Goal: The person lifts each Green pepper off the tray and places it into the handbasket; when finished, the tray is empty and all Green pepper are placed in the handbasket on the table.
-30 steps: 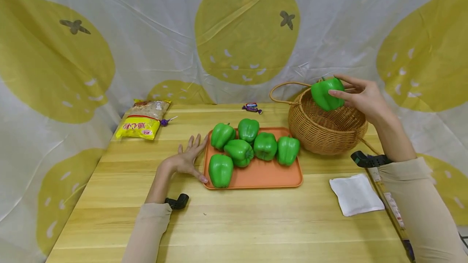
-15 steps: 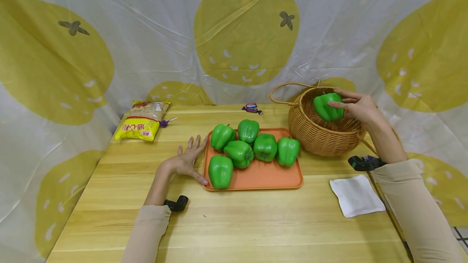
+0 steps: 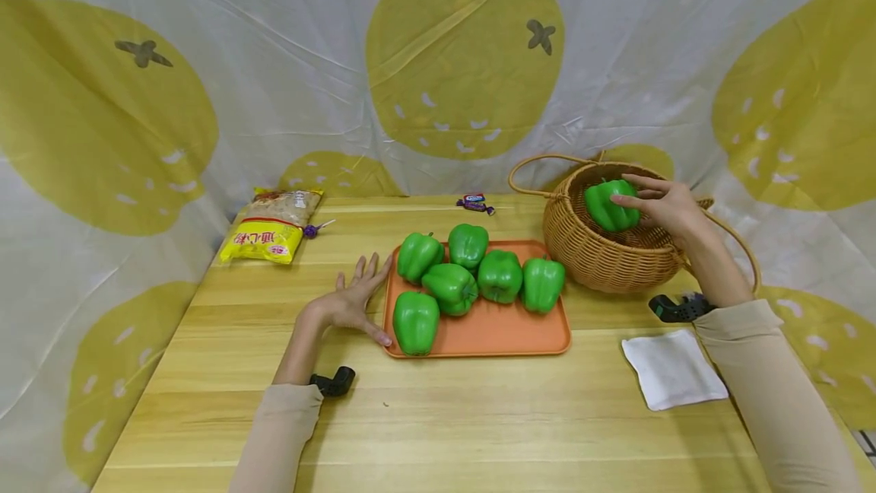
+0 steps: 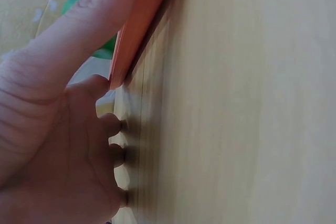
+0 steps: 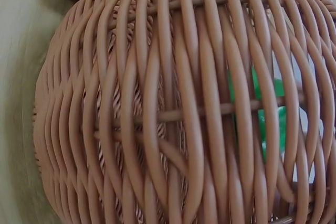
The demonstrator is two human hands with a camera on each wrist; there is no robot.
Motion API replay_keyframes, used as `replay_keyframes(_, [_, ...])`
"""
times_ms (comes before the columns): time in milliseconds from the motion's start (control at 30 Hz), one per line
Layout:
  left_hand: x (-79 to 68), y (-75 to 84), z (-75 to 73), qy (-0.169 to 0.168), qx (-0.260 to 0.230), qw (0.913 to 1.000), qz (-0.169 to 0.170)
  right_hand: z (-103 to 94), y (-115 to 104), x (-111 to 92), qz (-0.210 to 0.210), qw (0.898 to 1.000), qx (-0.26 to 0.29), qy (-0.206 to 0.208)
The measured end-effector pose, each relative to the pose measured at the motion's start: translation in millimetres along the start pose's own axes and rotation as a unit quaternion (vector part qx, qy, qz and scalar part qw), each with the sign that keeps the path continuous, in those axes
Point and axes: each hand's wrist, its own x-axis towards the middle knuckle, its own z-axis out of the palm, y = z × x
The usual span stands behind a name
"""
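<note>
My right hand (image 3: 660,208) holds a green bell pepper (image 3: 609,206) between thumb and fingers, in the mouth of a round wicker basket (image 3: 595,265). In the right wrist view the basket's woven wall (image 5: 173,98) fills the picture and hides the hand; some green shows through the gaps. Several more green bell peppers (image 3: 502,278) lie on an orange tray (image 3: 506,337). With fingers spread, my left hand (image 3: 345,303) rests at the tray's left edge. The left wrist view shows thumb and index finger touching the tray's rim (image 4: 126,56), the other fingertips on the table.
A yellow bag of pasta (image 3: 270,227) and a purple lollipop (image 3: 311,231) lie at the back left. Wrapped candies (image 3: 475,204) sit behind the tray. A white cloth-like square (image 3: 674,369) lies at the right, beside the right forearm. A patterned curtain (image 3: 294,59) hangs behind the wooden table (image 3: 479,424).
My right hand has lowered the bell pepper from above the basket's rim into its mouth. The left hand and the peppers on the tray have stayed in place.
</note>
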Motion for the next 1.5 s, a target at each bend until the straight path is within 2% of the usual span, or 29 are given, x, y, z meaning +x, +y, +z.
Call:
replay_keyframes(267, [1.3, 0.0, 0.6, 0.0, -0.001, 1.0, -0.002, 1.3, 3, -1, -0.025, 0.999, -0.023, 0.001])
replay_keyframes(400, [1.0, -0.2, 1.0, 0.002, 0.0, 1.0, -0.002, 1.6, 3, -4, -0.049, 0.998, -0.036, 0.015])
replay_keyframes(533, [0.1, -0.4, 0.6, 0.002, 0.003, 1.0, -0.003, 5.7, -4, -13, -0.093, 0.992, -0.063, 0.05])
replay_keyframes(700, [0.5, -2.3, 0.3, 0.005, 0.004, 1.0, 0.0, 25.0, -29, -36, -0.18, 0.976, -0.091, 0.087])
replay_keyframes(800, [0.7, -2.1, -0.8, 0.009, 0.005, 0.9999, 0.0, 47.7, -44, -51, -0.245, 0.962, -0.092, 0.083])
replay_keyframes(900, [0.2, -0.8, -1.7, 0.007, 0.008, 0.9999, -0.004, 79.8, -55, -66, -0.299, 0.948, -0.095, 0.052])
replay_keyframes(967, [0.5, -0.4, -1.3, 0.004, 0.009, 0.9999, -0.005, 105.0, -60, -76, -0.331, 0.938, -0.102, 0.02])
replay_keyframes(1100, [1.2, -1.1, -0.5, 0.002, 0.007, 1.0, -0.005, 157.9, -68, -91, -0.388, 0.913, -0.103, -0.071])
replay_keyframes(1233, [2.4, -1.8, 0.0, 0.002, 0.007, 1.0, -0.004, 205.0, -72, -99, -0.418, 0.889, -0.102, -0.157])
replay_keyframes(1300, [2.4, -1.7, 0.0, 0.002, 0.007, 1.0, -0.003, 224.1, -72, -101, -0.422, 0.881, -0.107, -0.183])
replay_keyframes(1500, [1.0, -3.5, 0.7, 0.001, 0.008, 1.0, -0.005, 265.2, -73, -101, -0.449, 0.855, -0.143, -0.216])
